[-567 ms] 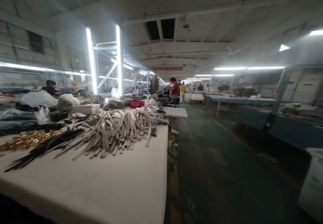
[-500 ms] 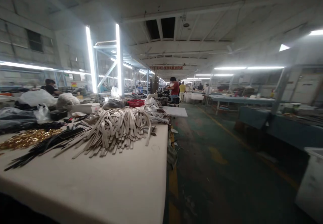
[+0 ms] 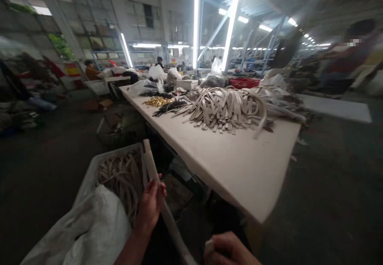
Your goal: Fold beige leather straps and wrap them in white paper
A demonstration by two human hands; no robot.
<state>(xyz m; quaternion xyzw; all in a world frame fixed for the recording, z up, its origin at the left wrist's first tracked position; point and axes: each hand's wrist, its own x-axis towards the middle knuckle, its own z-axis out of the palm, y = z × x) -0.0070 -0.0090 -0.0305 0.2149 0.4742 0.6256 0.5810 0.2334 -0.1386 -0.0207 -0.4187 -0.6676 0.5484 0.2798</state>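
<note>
At the lower left, a white sack (image 3: pixel 95 225) bulged against a white bin (image 3: pixel 86 177) filled with loose pale straps (image 3: pixel 122 177). Just right of it, the left hand (image 3: pixel 151 203) reached up from the bottom edge, its fingers wrapped around a long pale strap (image 3: pixel 151 163) that slanted from beside the bin's rim down to bottom centre. The right hand (image 3: pixel 230 249) lay low, right of centre, fingers curled, with a small whitish bit at the fingertips; whether it gripped the strap's lower end I could not tell. The two hands were apart. Above them, the tabletop (image 3: pixel 248 165) carried gold-coloured pieces (image 3: pixel 157 101) and, farther right, a heap of pale straps (image 3: pixel 227 107).

Half a second earlier the hands, strap and bin were out of view; the view had since swung left, putting the heap right of centre.
</note>
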